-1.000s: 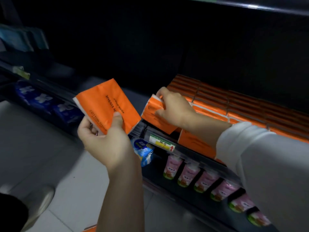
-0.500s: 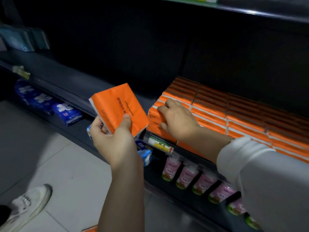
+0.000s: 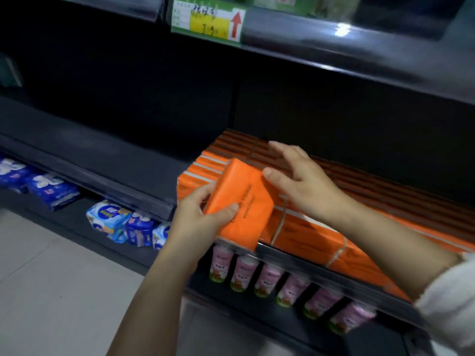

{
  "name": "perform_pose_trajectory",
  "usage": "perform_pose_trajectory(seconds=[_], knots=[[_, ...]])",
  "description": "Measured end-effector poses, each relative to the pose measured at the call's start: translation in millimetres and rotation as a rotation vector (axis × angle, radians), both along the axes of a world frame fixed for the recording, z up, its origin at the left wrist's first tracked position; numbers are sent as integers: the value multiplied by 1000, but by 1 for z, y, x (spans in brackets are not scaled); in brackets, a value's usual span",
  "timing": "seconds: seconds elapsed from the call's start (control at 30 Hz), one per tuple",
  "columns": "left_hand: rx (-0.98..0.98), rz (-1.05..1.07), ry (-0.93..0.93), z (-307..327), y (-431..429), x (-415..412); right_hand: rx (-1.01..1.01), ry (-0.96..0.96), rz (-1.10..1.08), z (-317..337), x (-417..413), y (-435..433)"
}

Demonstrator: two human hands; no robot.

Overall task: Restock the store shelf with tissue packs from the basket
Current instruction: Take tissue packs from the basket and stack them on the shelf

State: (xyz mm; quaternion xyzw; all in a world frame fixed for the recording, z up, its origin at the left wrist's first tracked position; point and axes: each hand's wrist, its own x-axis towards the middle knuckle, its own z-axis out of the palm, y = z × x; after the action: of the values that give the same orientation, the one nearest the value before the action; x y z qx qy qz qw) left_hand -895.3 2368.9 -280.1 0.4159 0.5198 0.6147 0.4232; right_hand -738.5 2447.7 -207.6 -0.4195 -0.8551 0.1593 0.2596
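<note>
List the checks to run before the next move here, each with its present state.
1. Left hand grips the tissue pack: ok, thumb on its face.
2. Right hand free to guide: ok, open, thumb touching the pack's corner.
3. Pack set down on the shelved packs: cannot tell, it lies over their front edge.
4. Room on the shelf left of the stack: ok, bare.
5. Basket at hand: cannot tell, out of view.

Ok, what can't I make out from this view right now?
Basket: outside the head view's frame.
Price tag figures: motion blur.
Print on the held tissue pack: blurred, partly under the left hand.
Shelved packs beneath the right hand and forearm: covered.
Rear rows: too dark to count.
</note>
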Motion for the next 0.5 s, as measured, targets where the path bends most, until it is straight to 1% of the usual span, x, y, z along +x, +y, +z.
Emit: perform_pose_trajectory(seconds=[0.1,0.2,0.27,0.4,0.5], knots=[[-2,-134,85,4,0,13,-166,-42,69,-1,21,-9],[-12,-160,168,6,1,21,-273,-39,108,-4,32,-10],[-9,-99,200,6,4,25,-355,77,62,-6,35,-7],[-13,171,224,0,16,24,-494,422,-135,-8,28,9],[-73,310,271,-9,23,20,-623,582,-302,-11,19,33]])
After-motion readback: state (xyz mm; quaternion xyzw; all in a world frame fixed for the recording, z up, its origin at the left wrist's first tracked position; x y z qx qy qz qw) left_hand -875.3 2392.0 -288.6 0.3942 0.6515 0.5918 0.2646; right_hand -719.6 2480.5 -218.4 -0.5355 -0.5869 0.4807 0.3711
